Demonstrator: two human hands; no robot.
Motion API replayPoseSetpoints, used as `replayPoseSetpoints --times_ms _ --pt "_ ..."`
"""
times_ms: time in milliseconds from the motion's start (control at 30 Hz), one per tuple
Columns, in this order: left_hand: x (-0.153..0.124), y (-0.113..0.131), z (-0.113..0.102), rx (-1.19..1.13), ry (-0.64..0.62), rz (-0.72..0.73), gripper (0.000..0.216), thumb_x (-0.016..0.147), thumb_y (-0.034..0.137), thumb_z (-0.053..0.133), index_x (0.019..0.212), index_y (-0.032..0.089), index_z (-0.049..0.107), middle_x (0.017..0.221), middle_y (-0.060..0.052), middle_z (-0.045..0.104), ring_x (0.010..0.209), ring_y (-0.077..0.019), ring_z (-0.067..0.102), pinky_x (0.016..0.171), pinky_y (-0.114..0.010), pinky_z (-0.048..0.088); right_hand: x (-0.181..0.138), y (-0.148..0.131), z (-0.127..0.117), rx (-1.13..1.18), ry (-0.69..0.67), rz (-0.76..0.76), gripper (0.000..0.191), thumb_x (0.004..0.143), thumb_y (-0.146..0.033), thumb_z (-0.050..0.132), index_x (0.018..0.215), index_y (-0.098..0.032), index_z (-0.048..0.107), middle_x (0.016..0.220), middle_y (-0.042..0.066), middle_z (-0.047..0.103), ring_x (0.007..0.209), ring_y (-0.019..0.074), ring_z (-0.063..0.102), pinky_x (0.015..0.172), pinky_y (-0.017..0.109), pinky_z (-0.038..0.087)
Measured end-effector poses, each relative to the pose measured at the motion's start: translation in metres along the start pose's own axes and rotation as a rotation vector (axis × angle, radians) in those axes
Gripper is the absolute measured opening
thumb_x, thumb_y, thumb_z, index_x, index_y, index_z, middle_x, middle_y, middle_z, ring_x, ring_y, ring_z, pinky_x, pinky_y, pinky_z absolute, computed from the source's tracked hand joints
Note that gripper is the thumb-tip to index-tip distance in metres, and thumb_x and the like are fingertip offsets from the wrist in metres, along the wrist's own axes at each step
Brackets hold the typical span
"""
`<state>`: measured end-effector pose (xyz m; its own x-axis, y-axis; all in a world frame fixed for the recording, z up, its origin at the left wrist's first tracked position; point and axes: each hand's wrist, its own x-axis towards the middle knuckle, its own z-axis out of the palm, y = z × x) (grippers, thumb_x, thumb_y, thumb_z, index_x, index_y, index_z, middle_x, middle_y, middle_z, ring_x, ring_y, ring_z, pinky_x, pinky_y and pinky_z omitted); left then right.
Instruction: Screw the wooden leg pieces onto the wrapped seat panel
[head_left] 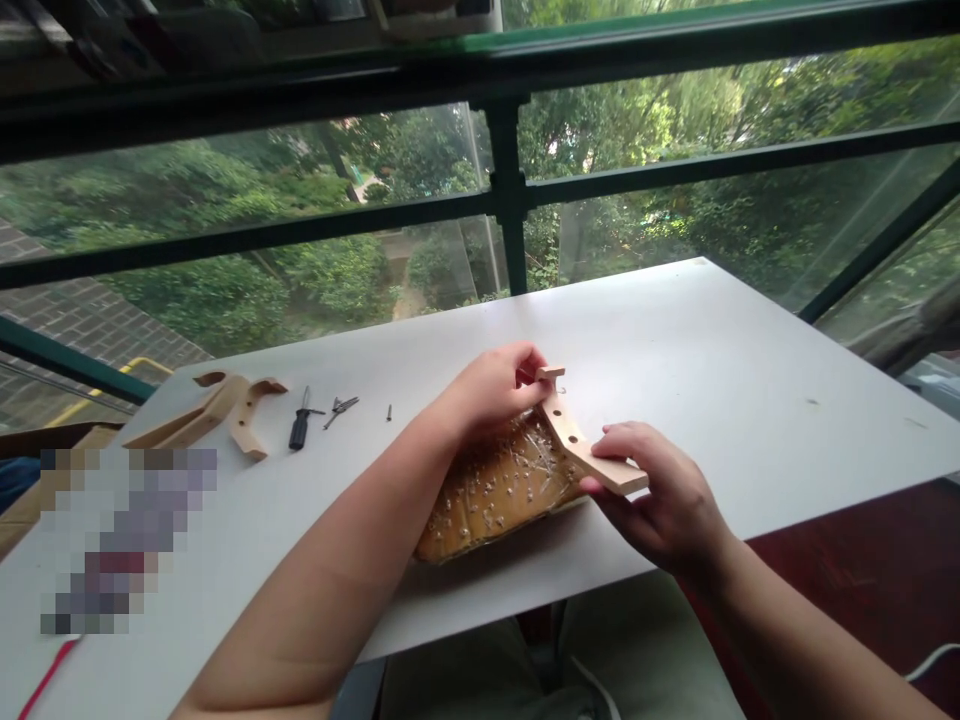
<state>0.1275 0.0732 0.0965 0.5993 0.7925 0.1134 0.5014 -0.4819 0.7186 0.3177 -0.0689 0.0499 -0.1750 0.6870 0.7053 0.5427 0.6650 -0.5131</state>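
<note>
A pale, angled wooden piece [561, 428] with several dark holes is held between my two hands. My left hand [496, 388] is closed around its far end, where a short crosswise wooden bit [550, 372] sticks out; how it joins the piece is hard to see. My right hand [667, 495] grips the near end, thumb on one side and fingers on the other. Beneath the piece lies a brown slab [487, 495] with a pitted top and clear plastic or tape on it. My left forearm covers part of the slab's left side.
To the left on the white table [720, 400] lie curved wooden parts [214, 415], a black-handled screwdriver [299, 428], a small pile of screws [342, 408] and one separate screw [389, 412]. A red cable [49, 675] runs at lower left. Green window bars [508, 200] stand behind the table.
</note>
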Motion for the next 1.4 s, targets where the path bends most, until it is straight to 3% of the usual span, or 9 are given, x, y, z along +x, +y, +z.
replayPoseSetpoints --times_ms 300,467,600,767,933,1100,1267,1400 --pt "-0.005 -0.012 0.006 -0.07 0.0 0.016 0.02 0.083 0.032 0.064 0.095 0.019 0.056 0.096 -0.005 0.069 0.085 -0.0186 0.068 0.077 -0.033 0.058 -0.02 0.006 0.031 0.176 0.07 0.001 0.047 0.071 -0.01 0.075 0.115 -0.017 0.059 0.09 0.011 0.063 0.083 0.025 0.056 0.069 0.042 0.049" --pt "-0.005 -0.017 0.007 -0.083 -0.019 0.049 0.027 0.087 0.026 0.058 0.113 0.023 0.062 0.107 -0.004 0.069 0.093 -0.0171 0.068 0.087 -0.033 0.057 -0.021 0.008 0.034 0.168 0.099 0.038 0.047 0.073 -0.011 0.072 0.118 -0.018 0.059 0.092 0.01 0.06 0.084 0.0246 0.055 0.07 0.043 0.049" --pt "-0.004 -0.018 0.006 -0.039 -0.021 0.09 0.027 0.087 0.021 0.055 0.111 0.024 0.067 0.115 -0.004 0.068 0.105 -0.0193 0.065 0.095 -0.033 0.054 -0.019 0.009 0.035 0.141 0.101 0.055 0.048 0.073 -0.01 0.071 0.119 -0.019 0.059 0.092 0.01 0.059 0.084 0.0246 0.055 0.07 0.043 0.048" --pt "-0.003 -0.018 0.006 -0.008 0.008 0.092 0.027 0.089 0.023 0.055 0.113 0.023 0.068 0.116 -0.004 0.069 0.107 -0.0198 0.065 0.098 -0.034 0.053 -0.02 0.009 0.036 0.127 0.097 0.092 0.049 0.073 -0.011 0.073 0.119 -0.02 0.06 0.096 0.01 0.06 0.088 0.025 0.055 0.073 0.043 0.049" --pt "-0.003 -0.018 0.007 -0.022 0.056 0.068 0.033 0.093 0.028 0.053 0.122 0.023 0.067 0.124 -0.004 0.069 0.1 -0.0169 0.067 0.099 -0.033 0.051 -0.023 0.015 0.036 0.271 0.19 0.297 0.032 0.085 -0.018 0.066 0.117 -0.021 0.064 0.103 0.01 0.064 0.091 0.0226 0.061 0.077 0.039 0.049" --pt "-0.003 -0.019 0.008 -0.051 0.07 0.03 0.035 0.095 0.035 0.054 0.126 0.025 0.066 0.127 -0.004 0.069 0.101 -0.0178 0.068 0.097 -0.032 0.051 -0.015 0.017 0.035 0.412 0.309 0.509 0.019 0.096 -0.029 0.056 0.11 -0.02 0.066 0.087 0.005 0.065 0.08 0.0182 0.063 0.074 0.035 0.05" --pt "-0.003 -0.018 0.008 -0.072 0.063 0.017 0.035 0.094 0.034 0.054 0.124 0.024 0.067 0.121 -0.004 0.071 0.1 -0.0181 0.068 0.095 -0.032 0.052 -0.015 0.014 0.033 0.389 0.268 0.481 0.019 0.094 -0.028 0.058 0.111 -0.02 0.064 0.094 0.006 0.064 0.083 0.0188 0.061 0.077 0.036 0.049" --pt "-0.003 -0.019 0.009 -0.081 0.073 0.03 0.032 0.091 0.03 0.057 0.12 0.024 0.069 0.116 -0.003 0.073 0.094 -0.0164 0.068 0.093 -0.032 0.053 -0.017 0.01 0.032 0.276 0.185 0.332 0.024 0.089 -0.02 0.061 0.113 -0.021 0.061 0.104 0.009 0.06 0.094 0.0219 0.058 0.082 0.039 0.047"
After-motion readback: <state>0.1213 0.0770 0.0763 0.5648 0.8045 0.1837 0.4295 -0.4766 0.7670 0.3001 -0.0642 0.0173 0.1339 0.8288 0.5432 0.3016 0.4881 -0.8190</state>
